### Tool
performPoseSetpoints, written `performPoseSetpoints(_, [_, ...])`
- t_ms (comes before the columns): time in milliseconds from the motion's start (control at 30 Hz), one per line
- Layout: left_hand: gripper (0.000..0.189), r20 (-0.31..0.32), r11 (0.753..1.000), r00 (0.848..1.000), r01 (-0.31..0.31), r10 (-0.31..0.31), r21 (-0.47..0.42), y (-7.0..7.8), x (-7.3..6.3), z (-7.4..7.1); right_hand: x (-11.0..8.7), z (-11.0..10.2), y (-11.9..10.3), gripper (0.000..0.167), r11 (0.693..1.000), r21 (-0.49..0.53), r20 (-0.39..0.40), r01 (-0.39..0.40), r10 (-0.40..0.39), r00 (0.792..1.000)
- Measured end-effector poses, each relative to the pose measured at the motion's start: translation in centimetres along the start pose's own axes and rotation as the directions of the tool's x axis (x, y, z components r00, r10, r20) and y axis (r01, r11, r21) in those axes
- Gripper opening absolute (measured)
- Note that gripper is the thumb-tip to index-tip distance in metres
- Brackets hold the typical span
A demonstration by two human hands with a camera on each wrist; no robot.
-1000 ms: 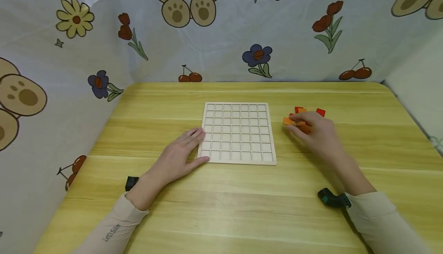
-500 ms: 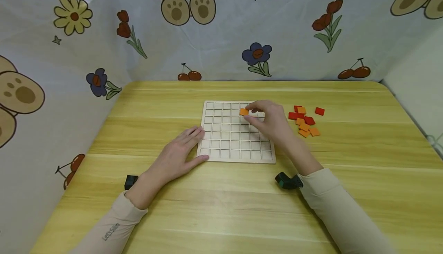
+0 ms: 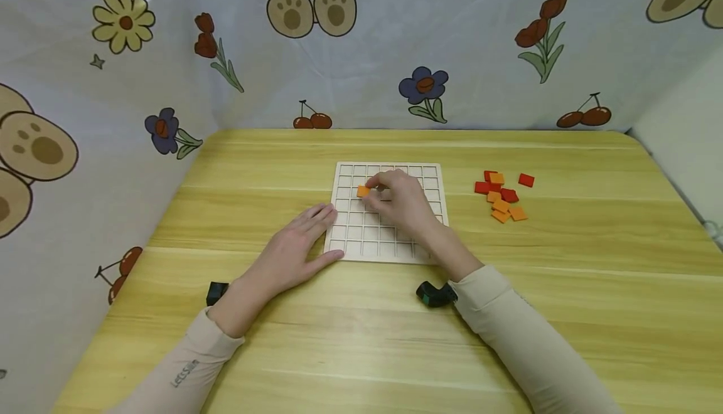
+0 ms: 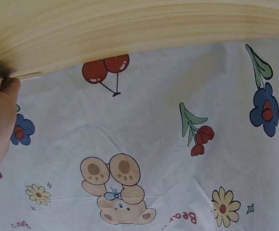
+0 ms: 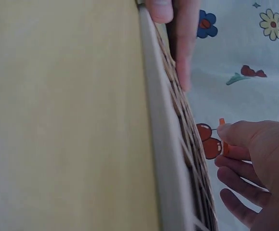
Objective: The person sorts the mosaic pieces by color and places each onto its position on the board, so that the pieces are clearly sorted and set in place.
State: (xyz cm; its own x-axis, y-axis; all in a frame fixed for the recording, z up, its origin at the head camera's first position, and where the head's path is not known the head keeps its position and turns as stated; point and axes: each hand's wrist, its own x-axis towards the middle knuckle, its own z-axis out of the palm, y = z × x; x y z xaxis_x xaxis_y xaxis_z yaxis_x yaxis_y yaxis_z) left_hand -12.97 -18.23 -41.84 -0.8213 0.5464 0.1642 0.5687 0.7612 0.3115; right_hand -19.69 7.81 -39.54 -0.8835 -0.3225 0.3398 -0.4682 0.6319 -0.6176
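Note:
My right hand (image 3: 403, 204) pinches a small orange square tile (image 3: 363, 191) between thumb and fingers over the upper left part of a pale wooden grid board (image 3: 361, 249). In the right wrist view the tile (image 5: 223, 137) shows edge-on, held above the board's surface. At the board's left edge rests my left hand (image 3: 296, 244), its fingers extended and its thumb at the lower left corner. The cells that show hold no tiles; my right hand hides some of them.
To the right of the board lies a loose heap of red and orange tiles (image 3: 500, 206), some overlapping. One red tile (image 3: 526, 180) sits apart. The wooden table (image 3: 339, 332) meets a patterned cloth (image 3: 367, 56) at the back and left.
My right hand has carried the orange tile from the heap on the right, leftward across the board. My left hand has stayed at the board's left edge.

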Motion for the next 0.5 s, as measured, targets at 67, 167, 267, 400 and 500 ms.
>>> performPoseSetpoints(67, [0.079, 0.005, 1.0, 1.0, 0.0, 0.0, 0.001, 0.0, 0.1, -0.1, -0.2, 0.4, 0.1, 0.021, 1.0, 0.0, 0.008, 0.004, -0.004, 1.0])
performPoseSetpoints(167, [0.079, 0.009, 1.0, 1.0, 0.002, -0.002, 0.0, 0.0, 0.1, -0.2, -0.4, 0.8, 0.0, 0.023, 1.0, -0.002, 0.031, -0.003, 0.003, 1.0])
performPoseSetpoints(267, [0.079, 0.013, 1.0, 1.0, 0.004, -0.004, 0.0, 0.0, 0.1, -0.3, -0.5, 1.1, -0.1, 0.025, 1.0, -0.021, 0.051, 0.002, 0.0, 0.999])
performPoseSetpoints(400, [0.08, 0.021, 1.0, 1.0, 0.01, -0.01, -0.004, 0.0, 0.0, -0.2, -0.8, 1.5, 0.1, 0.024, 0.998, -0.057, 0.056, 0.034, -0.031, 0.998])
performPoseSetpoints(500, [0.08, 0.019, 1.0, 1.0, 0.01, -0.009, -0.011, 0.1, 0.0, -0.2, -0.9, 1.6, 0.3, 0.024, 0.997, -0.066, 0.051, 0.051, -0.048, 0.998])
